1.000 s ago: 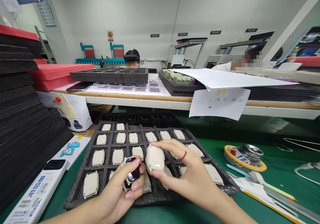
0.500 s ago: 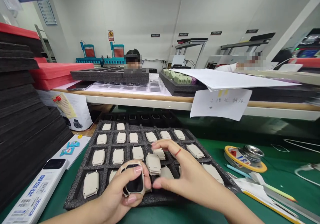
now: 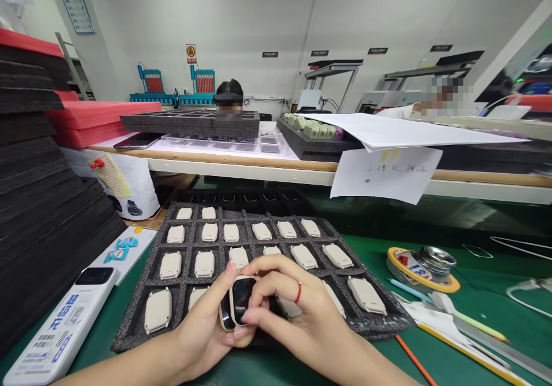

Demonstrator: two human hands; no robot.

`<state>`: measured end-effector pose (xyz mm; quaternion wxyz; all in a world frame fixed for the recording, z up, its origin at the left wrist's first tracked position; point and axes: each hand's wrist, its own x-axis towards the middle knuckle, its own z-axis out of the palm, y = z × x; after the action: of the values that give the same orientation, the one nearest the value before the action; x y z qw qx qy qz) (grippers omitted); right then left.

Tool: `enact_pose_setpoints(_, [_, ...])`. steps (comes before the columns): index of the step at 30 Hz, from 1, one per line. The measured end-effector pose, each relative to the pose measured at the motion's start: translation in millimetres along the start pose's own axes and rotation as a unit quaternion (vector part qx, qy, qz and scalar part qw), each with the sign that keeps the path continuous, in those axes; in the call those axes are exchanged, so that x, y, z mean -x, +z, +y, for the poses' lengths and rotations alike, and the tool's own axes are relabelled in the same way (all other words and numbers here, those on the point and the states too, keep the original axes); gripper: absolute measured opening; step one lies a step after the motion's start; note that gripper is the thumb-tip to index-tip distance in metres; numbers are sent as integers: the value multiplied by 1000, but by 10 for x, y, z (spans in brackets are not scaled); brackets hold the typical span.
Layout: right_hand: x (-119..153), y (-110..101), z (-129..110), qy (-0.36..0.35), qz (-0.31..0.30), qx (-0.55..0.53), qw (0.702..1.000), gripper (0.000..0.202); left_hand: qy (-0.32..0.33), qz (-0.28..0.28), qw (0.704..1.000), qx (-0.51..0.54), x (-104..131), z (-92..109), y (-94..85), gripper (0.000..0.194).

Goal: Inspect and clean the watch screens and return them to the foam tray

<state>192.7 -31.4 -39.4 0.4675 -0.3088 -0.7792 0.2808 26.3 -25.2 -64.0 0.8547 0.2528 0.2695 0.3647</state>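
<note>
Over the near edge of a black foam tray point(image 3: 123, 325), my left hand point(image 3: 202, 320) is closed around a watch body with a dark screen point(image 3: 225, 314). A second watch body point(image 3: 242, 301), with a cream frame and black screen, overlaps it on the right. My right hand point(image 3: 302, 305) pinches this second one at its right edge, thumb below and fingers above. Cream watch cases such as this one point(image 3: 157, 311) lie in the tray's compartments with their backs up. My hands hide part of the near rows.
Stacked black foam trays point(image 3: 32, 167) rise at the left beside a long white box point(image 3: 60, 328). To the right lie a tape roll point(image 3: 418, 271), pens and an orange stick point(image 3: 416, 360). A shelf point(image 3: 241, 167) crosses behind; a person point(image 3: 228, 95) sits beyond it.
My right hand has moved left and closed on a watch body, where its fingers were spread before. Two dark screens now show together between my hands. The view has shifted slightly.
</note>
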Motion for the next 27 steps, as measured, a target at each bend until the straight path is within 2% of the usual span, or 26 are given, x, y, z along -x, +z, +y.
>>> enact_pose_setpoints(3, [-38,-40,11,15,96,-72,993,13,16,-36,999,-27,10,13,6,47])
enact_pose_setpoints(6, [-61,-121,38,40,208,-143,967,19,13,-49,998,-40,31,32,12,49])
enact_pose_setpoints(8, [-63,-178,53,47,247,-153,956,17,8,-54,998,-37,39,39,9,51])
enact_pose_setpoints(10, [-59,-217,65,40,257,-140,955,6,6,-58,998,-36,39,42,2,52])
enact_pose_setpoints(11, [-55,-228,72,33,253,-130,958,5,6,-60,998,-35,36,42,-2,53])
enact_pose_setpoints(13, [-42,-236,87,24,243,-113,963,17,2,-58,998,-33,29,42,-8,53])
enact_pose_setpoints(16, [-15,-229,106,13,209,-59,976,17,-6,-49,998,-29,22,41,-11,53])
enact_pose_setpoints(19, [10,-210,78,-69,136,42,987,20,-7,-42,999,-29,21,32,-16,53])
enact_pose_setpoints(21, [20,-186,22,-156,76,96,980,24,-11,-36,999,-19,21,21,-26,53])
enact_pose_setpoints(23, [31,-152,-43,-210,26,127,969,24,-20,-29,999,-8,21,10,-38,54])
enact_pose_setpoints(27, [54,-87,-97,-240,-13,158,958,23,-32,-26,999,-1,17,1,-53,54])
